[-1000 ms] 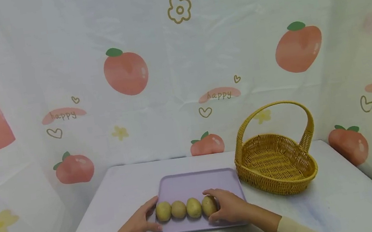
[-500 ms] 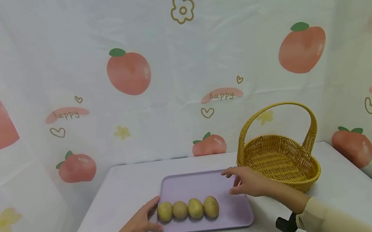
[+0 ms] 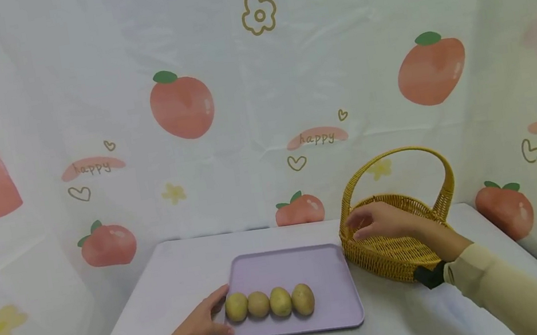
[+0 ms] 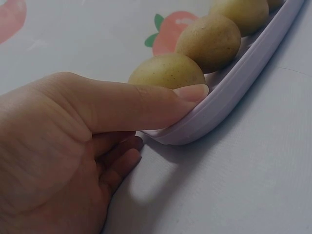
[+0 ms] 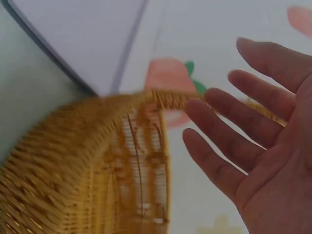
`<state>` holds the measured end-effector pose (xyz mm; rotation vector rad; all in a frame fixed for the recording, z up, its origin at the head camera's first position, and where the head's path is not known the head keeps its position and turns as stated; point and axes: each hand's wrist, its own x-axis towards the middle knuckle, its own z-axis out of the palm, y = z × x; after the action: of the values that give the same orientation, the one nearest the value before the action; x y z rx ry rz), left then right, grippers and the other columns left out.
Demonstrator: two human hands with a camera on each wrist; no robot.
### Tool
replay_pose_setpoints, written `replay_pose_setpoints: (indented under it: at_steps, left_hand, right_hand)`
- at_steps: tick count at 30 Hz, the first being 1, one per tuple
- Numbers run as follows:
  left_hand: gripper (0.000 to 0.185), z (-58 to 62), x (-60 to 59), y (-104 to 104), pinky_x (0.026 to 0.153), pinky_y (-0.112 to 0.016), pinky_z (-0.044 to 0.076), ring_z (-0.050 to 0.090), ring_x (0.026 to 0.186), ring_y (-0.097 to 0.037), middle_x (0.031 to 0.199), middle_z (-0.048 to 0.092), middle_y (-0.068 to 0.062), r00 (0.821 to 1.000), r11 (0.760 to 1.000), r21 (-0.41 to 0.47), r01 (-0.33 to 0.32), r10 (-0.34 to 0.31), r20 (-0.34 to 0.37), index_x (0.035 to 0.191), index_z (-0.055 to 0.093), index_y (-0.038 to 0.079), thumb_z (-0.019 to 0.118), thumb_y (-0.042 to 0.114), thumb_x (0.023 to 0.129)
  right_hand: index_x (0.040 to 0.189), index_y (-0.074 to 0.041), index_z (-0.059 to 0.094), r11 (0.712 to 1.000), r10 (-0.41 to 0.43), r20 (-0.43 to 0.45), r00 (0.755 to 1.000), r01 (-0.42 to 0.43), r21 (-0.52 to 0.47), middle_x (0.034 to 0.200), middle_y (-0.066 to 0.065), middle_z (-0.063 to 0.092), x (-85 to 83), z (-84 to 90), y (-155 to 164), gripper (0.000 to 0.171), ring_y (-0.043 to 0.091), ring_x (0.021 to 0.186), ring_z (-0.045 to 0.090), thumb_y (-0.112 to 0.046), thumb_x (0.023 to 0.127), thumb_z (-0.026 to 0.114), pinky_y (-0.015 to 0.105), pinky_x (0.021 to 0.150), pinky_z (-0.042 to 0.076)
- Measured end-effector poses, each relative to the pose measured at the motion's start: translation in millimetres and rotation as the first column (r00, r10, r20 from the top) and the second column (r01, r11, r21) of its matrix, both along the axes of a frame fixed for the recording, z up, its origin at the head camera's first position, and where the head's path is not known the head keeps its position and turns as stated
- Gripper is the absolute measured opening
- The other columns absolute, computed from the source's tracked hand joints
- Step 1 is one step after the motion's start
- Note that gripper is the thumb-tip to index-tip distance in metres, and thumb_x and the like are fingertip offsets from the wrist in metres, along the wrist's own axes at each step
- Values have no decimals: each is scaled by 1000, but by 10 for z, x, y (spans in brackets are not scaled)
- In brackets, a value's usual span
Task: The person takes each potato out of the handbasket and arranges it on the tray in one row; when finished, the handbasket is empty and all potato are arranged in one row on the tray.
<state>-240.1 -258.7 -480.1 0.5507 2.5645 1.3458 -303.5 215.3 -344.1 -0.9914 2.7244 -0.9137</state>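
Several potatoes (image 3: 269, 303) lie in a row along the near part of a lilac tray (image 3: 289, 268). My left hand (image 3: 203, 322) rests at the tray's near left corner, the thumb (image 4: 161, 100) pressed on the tray rim (image 4: 234, 83) beside the leftmost potato (image 4: 168, 72). My right hand (image 3: 381, 221) hovers open, fingers (image 5: 229, 126) spread, over the left rim of a yellow wicker basket (image 3: 415, 244) and holds nothing. The basket (image 5: 87, 170) looks empty.
The basket's tall arched handle (image 3: 397, 157) rises over it at the table's back right. A white table (image 3: 170, 275) carries everything, with a printed curtain (image 3: 239, 108) close behind and on both sides.
My right hand let go of the rightmost potato, lifted off the tray and moved right and back to the basket's left rim. The left hand and the potatoes stayed put.
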Motion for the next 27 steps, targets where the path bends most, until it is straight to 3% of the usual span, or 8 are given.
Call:
replay_pose_setpoints:
  at_steps: [3, 7, 10, 14, 21, 27]
  left_hand:
    - [102, 3, 4, -8, 112, -61, 15, 30, 135, -50, 151, 27, -31, 1000, 1000, -7, -5, 5, -3, 148, 29, -8, 85, 20, 67]
    - [102, 2, 9, -13, 112, -61, 16, 31, 135, -49, 152, 27, -31, 1000, 1000, -9, -4, 4, -4, 148, 29, -8, 85, 20, 67]
    - [102, 2, 12, -12, 112, -61, 16, 32, 134, -50, 151, 27, -31, 1000, 1000, -8, 6, -6, -14, 148, 28, -9, 85, 20, 68]
    - [102, -4, 15, -9, 111, -61, 17, 33, 134, -49, 151, 28, -31, 1000, 1000, -16, 9, -10, -28, 147, 29, -9, 84, 22, 68]
    - [102, -24, -1, -5, 112, -61, 16, 33, 135, -48, 151, 28, -30, 1000, 1000, -17, 7, -7, -23, 148, 29, -8, 85, 23, 67]
    - [102, 0, 8, -7, 112, -61, 17, 34, 134, -48, 151, 29, -30, 999, 999, -33, -2, 1, -33, 148, 30, -8, 85, 23, 67]
  right_hand:
    - [116, 0, 66, 1000, 5, 55, 998, -4, -18, 109, 11, 68, -88, 23, 81, 32, 26, 100, 63, -20, 90, 69, 38, 83, 55]
    - [123, 3, 61, 998, -14, 210, 978, 27, -59, 118, 18, 64, -203, -42, 143, 38, 29, 103, 63, -19, 93, 65, 47, 82, 56]
    - [129, 2, 57, 993, -56, 357, 932, 91, -82, 125, 21, 59, -267, -124, 166, 41, 35, 109, 60, -18, 94, 64, 53, 83, 55]
    - [132, 0, 55, 984, -122, 480, 869, 170, -58, 130, 22, 56, -315, -246, 183, 42, 42, 118, 53, -18, 94, 62, 53, 85, 54]
    - [132, -5, 58, 971, -209, 577, 790, 238, 27, 132, 14, 54, -340, -463, 187, 41, 35, 116, 54, -18, 94, 62, 49, 79, 57]
    - [131, -8, 60, 975, -215, 586, 782, 207, 81, 127, 13, 57, -334, -559, 161, 39, 29, 113, 56, -9, 91, 60, 46, 73, 57]
